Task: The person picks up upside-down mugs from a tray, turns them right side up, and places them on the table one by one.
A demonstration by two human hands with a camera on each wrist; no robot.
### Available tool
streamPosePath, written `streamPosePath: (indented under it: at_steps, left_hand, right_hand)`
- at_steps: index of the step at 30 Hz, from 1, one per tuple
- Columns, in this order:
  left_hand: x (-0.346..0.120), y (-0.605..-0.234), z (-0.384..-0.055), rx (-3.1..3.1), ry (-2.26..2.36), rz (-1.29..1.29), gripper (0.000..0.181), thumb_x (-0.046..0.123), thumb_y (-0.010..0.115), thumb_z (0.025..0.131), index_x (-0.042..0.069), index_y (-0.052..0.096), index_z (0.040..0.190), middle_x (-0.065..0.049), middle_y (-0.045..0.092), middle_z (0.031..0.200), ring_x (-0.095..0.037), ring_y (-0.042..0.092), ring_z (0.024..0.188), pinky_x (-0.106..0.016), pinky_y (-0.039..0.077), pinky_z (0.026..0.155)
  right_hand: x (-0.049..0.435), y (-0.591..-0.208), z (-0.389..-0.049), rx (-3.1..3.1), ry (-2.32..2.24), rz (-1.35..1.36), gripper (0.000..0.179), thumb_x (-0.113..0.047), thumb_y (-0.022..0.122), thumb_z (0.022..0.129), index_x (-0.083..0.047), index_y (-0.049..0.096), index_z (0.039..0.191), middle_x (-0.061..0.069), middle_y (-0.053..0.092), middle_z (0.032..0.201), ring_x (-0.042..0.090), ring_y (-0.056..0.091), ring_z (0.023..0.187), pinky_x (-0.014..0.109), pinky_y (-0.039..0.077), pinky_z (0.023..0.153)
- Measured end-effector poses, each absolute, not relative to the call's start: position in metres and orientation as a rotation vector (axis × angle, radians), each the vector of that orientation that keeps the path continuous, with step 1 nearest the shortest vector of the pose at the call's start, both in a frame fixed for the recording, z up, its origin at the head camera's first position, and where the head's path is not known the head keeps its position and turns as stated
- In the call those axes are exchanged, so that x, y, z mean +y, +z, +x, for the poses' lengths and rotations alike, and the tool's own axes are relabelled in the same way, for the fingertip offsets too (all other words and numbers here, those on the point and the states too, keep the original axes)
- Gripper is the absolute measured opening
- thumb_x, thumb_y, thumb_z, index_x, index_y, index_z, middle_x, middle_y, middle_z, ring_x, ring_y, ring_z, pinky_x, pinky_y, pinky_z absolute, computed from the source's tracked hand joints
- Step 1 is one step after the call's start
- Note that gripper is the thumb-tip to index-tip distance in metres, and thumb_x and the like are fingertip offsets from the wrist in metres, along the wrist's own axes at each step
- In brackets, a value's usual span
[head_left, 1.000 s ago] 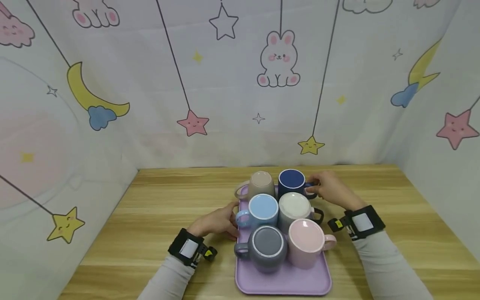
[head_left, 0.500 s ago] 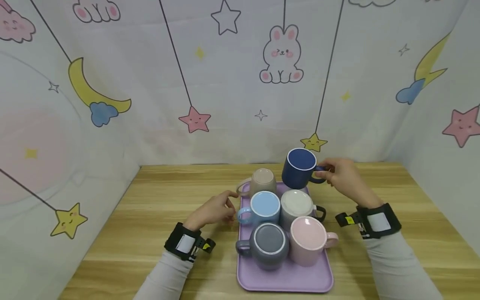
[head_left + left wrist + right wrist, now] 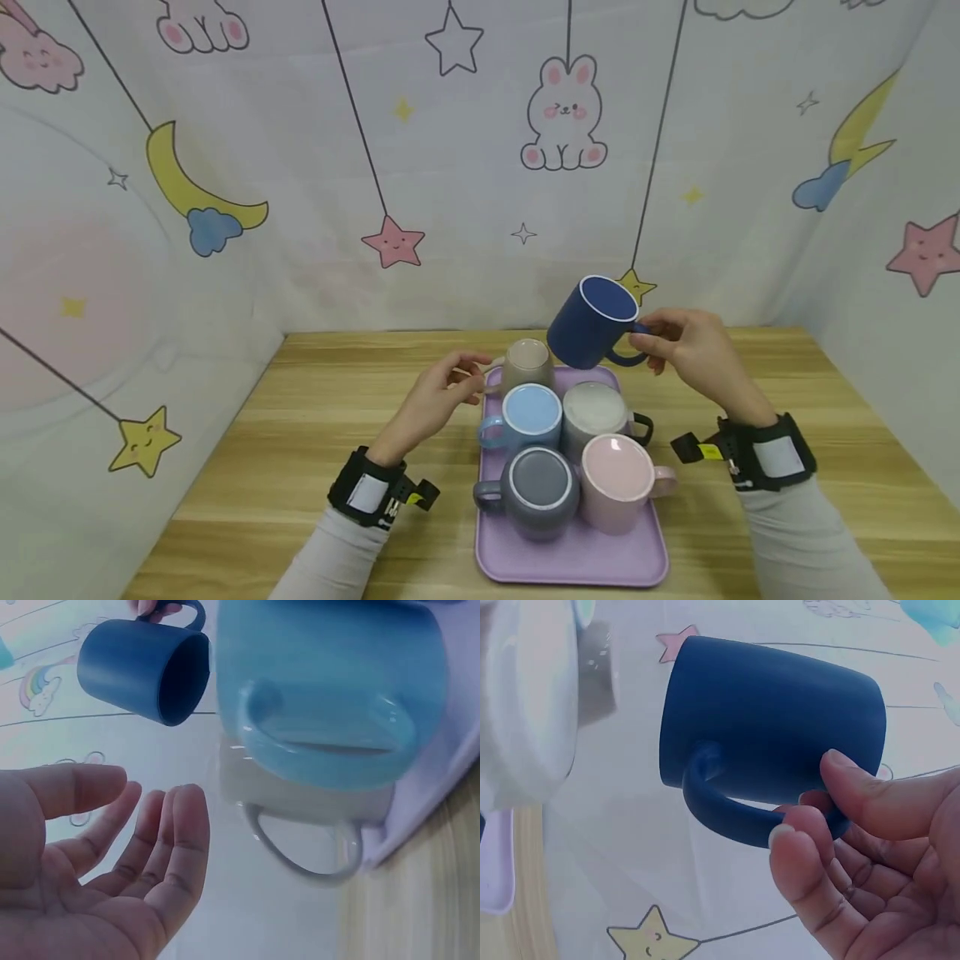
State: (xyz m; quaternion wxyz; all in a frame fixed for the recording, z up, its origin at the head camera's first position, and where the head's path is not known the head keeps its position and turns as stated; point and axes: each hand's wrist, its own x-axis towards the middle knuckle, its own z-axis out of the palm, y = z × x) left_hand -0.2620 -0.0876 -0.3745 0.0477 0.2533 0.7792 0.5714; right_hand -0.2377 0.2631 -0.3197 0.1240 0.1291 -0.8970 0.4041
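My right hand (image 3: 693, 354) pinches the handle of a navy mug (image 3: 585, 332) between thumb and fingers, lifted above the back of a lilac tray (image 3: 570, 567). The mug is tilted base up, its dark mouth (image 3: 184, 681) showing in the left wrist view. My left hand (image 3: 438, 400), fingers loosely bent and holding nothing, is beside the handle of an upturned beige mug (image 3: 528, 371); the left wrist view shows a gap between them. A light blue mug (image 3: 531, 414) stands upside down just in front of the beige one.
Also upturned on the tray are a whitish mug (image 3: 594, 417) with a black handle, a dark grey mug (image 3: 538, 492) and a pink mug (image 3: 617, 487). The wooden table (image 3: 360, 375) ends at a patterned fabric backdrop (image 3: 465, 292).
My right hand has raised the navy mug off the tray's back right corner and tipped it, its mouth now leftward. My left hand has moved from the tray's left edge up toward the beige mug.
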Motion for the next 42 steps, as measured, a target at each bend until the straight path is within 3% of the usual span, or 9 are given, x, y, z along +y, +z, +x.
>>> streamPosePath:
  at_steps: [8, 15, 22, 29, 42]
  left_hand:
    - [-0.083, -0.360, -0.256, 2.248, 1.761, 0.781, 0.030, 0.014, 0.054, 0.099, 0.009, 0.055, 0.128, -0.023, 0.055, 0.115, -0.035, 0.060, 0.099, -0.043, 0.058, 0.086]
    - [-0.073, -0.346, -0.257, 2.245, 1.582, 0.787, 0.052, 0.033, 0.056, 0.098, 0.014, 0.040, 0.144, -0.012, 0.052, 0.129, -0.024, 0.053, 0.115, -0.044, 0.049, 0.098]
    - [-0.064, -0.343, -0.256, 2.074, 1.592, 0.810, 0.049, 0.031, 0.054, 0.099, 0.006, 0.045, 0.140, -0.016, 0.046, 0.144, -0.029, 0.050, 0.124, -0.046, 0.045, 0.103]
    - [-0.047, -0.338, -0.250, 1.829, 1.741, 0.825, 0.040, 0.020, 0.052, 0.101, 0.000, 0.050, 0.135, -0.019, 0.052, 0.137, -0.036, 0.045, 0.128, -0.041, 0.046, 0.104]
    - [-0.023, -0.342, -0.245, 1.700, 1.961, 0.704, 0.034, 0.015, 0.054, 0.099, 0.002, 0.054, 0.130, -0.017, 0.058, 0.129, -0.029, 0.057, 0.117, -0.038, 0.049, 0.101]
  right_hand:
    - [0.253, -0.314, -0.228, -2.585, 1.441, 0.412, 0.030, -0.028, 0.068, 0.090, -0.003, 0.063, 0.107, 0.016, 0.066, 0.087, 0.026, 0.064, 0.063, 0.034, 0.059, 0.058]
    - [0.242, -0.314, -0.228, -2.484, 1.674, 0.528, 0.026, -0.021, 0.065, 0.093, 0.002, 0.057, 0.103, 0.023, 0.064, 0.088, 0.030, 0.065, 0.065, 0.039, 0.061, 0.060]
    - [0.229, -0.316, -0.223, -2.474, 1.825, 0.562, 0.019, -0.016, 0.063, 0.094, -0.001, 0.055, 0.103, 0.026, 0.064, 0.092, 0.032, 0.067, 0.071, 0.039, 0.061, 0.071]
    - [0.216, -0.316, -0.218, -2.446, 1.919, 0.602, 0.028, -0.024, 0.065, 0.092, -0.004, 0.056, 0.110, 0.024, 0.065, 0.098, 0.036, 0.068, 0.076, 0.042, 0.060, 0.076]
    - [0.203, -0.318, -0.215, -2.306, 1.941, 0.786, 0.037, -0.012, 0.062, 0.094, -0.007, 0.052, 0.129, 0.024, 0.061, 0.099, 0.035, 0.069, 0.076, 0.045, 0.061, 0.072]
